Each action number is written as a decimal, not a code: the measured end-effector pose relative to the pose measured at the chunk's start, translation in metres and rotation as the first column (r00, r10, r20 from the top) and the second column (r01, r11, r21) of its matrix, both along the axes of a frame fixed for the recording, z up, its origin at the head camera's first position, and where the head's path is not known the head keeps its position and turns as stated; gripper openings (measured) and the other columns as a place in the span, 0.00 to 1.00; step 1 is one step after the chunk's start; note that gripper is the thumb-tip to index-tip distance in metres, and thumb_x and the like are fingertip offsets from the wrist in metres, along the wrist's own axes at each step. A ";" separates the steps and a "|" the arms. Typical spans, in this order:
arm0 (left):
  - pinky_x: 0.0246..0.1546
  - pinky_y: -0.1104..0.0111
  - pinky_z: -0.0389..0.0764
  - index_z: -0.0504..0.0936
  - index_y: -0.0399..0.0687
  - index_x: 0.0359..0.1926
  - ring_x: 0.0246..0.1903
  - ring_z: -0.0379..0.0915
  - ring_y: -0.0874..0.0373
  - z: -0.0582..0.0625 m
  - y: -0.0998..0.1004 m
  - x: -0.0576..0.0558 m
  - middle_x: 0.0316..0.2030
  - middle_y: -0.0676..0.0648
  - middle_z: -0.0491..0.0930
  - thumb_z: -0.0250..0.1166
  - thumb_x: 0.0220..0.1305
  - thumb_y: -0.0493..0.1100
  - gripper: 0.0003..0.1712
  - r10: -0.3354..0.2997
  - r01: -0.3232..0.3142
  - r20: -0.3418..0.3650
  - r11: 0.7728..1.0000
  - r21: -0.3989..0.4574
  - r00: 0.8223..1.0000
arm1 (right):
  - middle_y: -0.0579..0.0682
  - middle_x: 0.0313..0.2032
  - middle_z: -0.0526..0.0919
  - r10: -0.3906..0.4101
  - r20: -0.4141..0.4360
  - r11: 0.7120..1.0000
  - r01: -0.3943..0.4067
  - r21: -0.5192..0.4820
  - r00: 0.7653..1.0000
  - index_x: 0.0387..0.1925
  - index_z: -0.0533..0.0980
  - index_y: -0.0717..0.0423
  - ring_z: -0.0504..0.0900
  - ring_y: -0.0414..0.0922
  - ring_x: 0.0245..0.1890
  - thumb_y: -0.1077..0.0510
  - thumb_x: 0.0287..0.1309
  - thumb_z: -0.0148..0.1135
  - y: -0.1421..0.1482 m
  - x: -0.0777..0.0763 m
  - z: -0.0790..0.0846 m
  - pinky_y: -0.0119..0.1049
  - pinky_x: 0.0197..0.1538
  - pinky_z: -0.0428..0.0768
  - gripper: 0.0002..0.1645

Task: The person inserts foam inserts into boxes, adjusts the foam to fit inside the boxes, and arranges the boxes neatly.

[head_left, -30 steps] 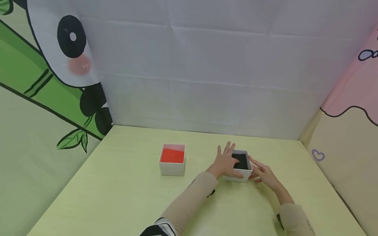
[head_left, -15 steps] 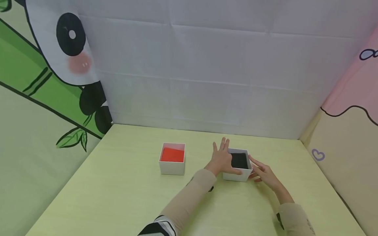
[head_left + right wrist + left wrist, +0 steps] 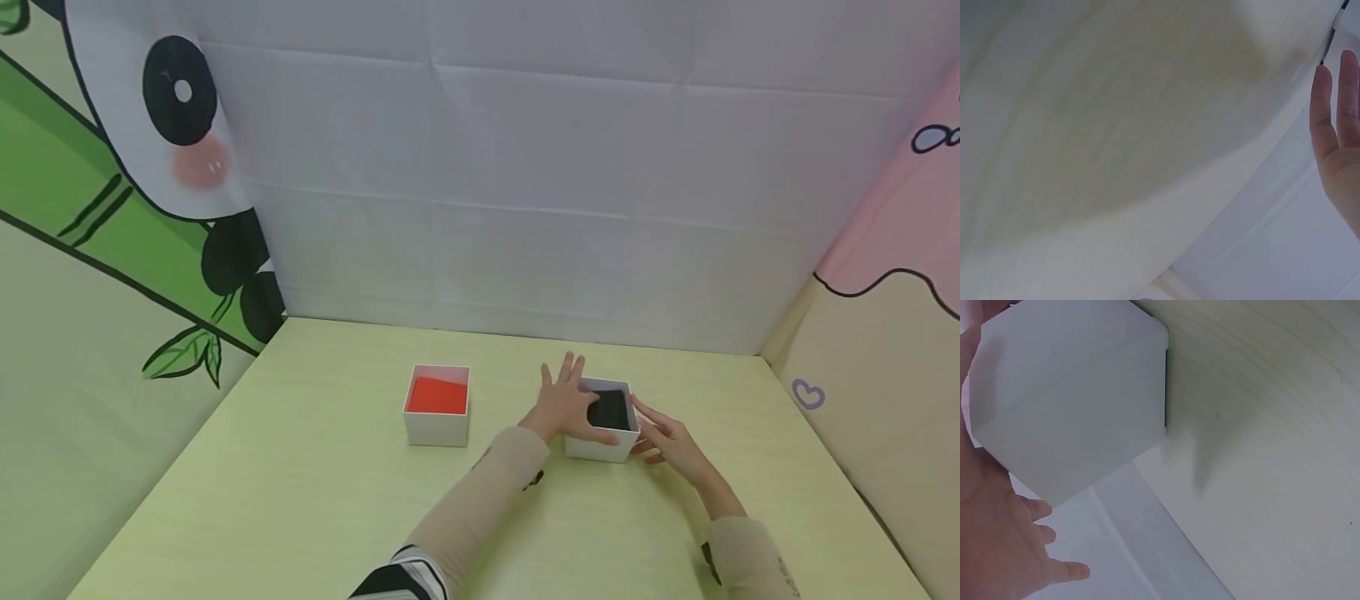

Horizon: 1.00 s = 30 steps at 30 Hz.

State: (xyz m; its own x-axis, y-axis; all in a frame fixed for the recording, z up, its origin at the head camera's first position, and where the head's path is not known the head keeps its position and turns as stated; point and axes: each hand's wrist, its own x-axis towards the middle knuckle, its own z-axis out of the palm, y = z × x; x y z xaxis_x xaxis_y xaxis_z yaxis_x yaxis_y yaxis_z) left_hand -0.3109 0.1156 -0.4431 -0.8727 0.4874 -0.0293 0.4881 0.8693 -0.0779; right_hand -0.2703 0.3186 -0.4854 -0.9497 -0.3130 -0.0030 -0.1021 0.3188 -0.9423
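A white box [image 3: 600,450] with something flat and dark [image 3: 611,410] inside stands on the table, right of the middle. At its left side is my left hand [image 3: 564,410], fingers spread and pointing away, the thumb across the near wall. My right hand [image 3: 671,446] lies along the opposite side, its fingertips right at the wall. In the left wrist view the plain outside of the white box [image 3: 1075,394] fills the upper left, with my left hand [image 3: 997,531] against it. Only part of my right hand [image 3: 1342,144] shows in the right wrist view, its fingers extended.
A second white box [image 3: 438,430], with something flat and red [image 3: 438,396] in it, stands to the left on the pale wooden table [image 3: 300,467]. Behind the table hangs a creased white sheet [image 3: 480,208]. Cartoon-printed walls flank both sides.
My left hand has shifted slightly left, and its fingers cover less of the box's dark inside than a second ago. The right hand and the red-filled box look unmoved.
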 end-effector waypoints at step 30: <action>0.57 0.45 0.45 0.55 0.75 0.64 0.66 0.29 0.49 0.000 0.009 0.004 0.68 0.46 0.41 0.47 0.41 0.81 0.47 -0.028 0.025 0.050 0.997 0.067 0.998 | 0.62 0.34 0.80 -0.007 -0.062 1.000 0.008 0.029 0.998 0.65 0.52 0.62 0.78 0.61 0.34 0.55 0.66 0.44 -0.003 0.001 -0.001 0.47 0.33 0.76 0.30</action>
